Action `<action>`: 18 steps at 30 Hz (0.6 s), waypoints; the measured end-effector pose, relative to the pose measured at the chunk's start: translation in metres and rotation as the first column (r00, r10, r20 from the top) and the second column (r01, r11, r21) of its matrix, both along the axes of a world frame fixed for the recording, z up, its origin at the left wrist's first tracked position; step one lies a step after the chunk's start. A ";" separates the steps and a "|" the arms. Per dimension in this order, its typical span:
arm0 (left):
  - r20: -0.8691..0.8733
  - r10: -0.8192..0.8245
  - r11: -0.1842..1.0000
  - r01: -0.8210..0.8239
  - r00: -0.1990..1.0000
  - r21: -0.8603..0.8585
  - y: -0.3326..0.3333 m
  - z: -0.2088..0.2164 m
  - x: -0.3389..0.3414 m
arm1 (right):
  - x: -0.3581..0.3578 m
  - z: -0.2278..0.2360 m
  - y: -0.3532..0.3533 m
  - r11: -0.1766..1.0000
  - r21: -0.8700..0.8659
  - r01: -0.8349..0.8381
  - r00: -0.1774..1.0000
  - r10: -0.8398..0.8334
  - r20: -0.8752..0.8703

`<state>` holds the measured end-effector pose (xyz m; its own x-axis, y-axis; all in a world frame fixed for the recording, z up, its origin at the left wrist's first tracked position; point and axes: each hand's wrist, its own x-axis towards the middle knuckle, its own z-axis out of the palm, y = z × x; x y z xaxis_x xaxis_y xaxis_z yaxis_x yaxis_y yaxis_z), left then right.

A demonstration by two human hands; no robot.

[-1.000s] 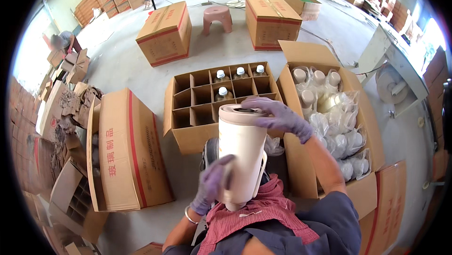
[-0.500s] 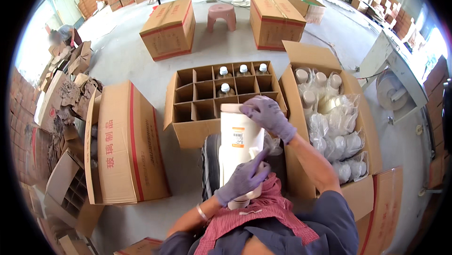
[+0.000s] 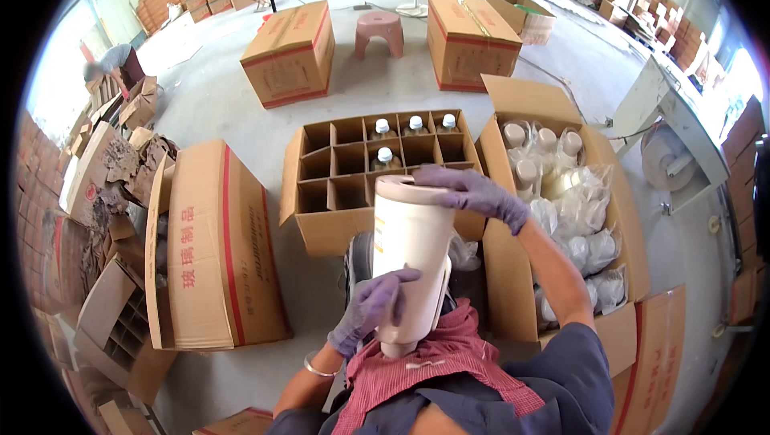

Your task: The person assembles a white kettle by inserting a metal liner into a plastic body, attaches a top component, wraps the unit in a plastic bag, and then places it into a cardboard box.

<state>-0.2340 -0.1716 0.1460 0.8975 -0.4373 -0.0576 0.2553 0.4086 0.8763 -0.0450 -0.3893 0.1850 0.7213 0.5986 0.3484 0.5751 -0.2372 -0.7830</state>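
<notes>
A tall cream-white tumbler [image 3: 413, 234] stands tilted in front of my body. Its lid is at the far end and its narrower base rests near my checked apron [image 3: 441, 347]. The handle shows along its right side, and an orange-edged label is just visible at its left edge. My left hand [image 3: 373, 306], in a purple-grey glove, curls around the lower left side of the tumbler. My gloved right hand [image 3: 477, 196] grips the lid's right rim from above, with fingers across the top.
Just beyond is a divided carton [image 3: 333, 234] with several white-capped bottles [image 3: 385, 160]. At right, an open carton [image 3: 505, 282] holds bagged white tumblers [image 3: 527, 174]. A tall carton [image 3: 220, 266] stands left. Farther off are a pink stool [image 3: 378, 27], closed cartons [image 3: 293, 58] and a person [image 3: 120, 62].
The tumbler has been turned, so its label has gone from the front to the left edge. My left hand has moved to its left side; my right hand has shifted slightly right.
</notes>
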 end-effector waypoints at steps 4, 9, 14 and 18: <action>0.442 -0.121 0.796 -0.180 0.889 0.578 -0.051 0.006 0.015 | -0.017 0.031 0.042 0.749 -0.642 0.165 0.953 -0.289 -0.092; 0.027 -0.037 0.984 0.032 0.999 0.173 0.000 -0.010 -0.002 | -0.007 0.032 -0.014 0.964 -0.054 -0.260 0.965 0.257 -0.059; 0.529 -0.085 0.859 -0.206 0.844 0.468 -0.062 -0.009 0.004 | -0.022 0.047 0.038 0.753 -0.657 0.041 0.891 -0.325 -0.317; 0.091 -0.156 0.951 0.124 0.984 0.283 -0.011 0.008 0.003 | -0.015 0.035 -0.020 0.956 -0.259 -0.138 0.990 0.125 -0.067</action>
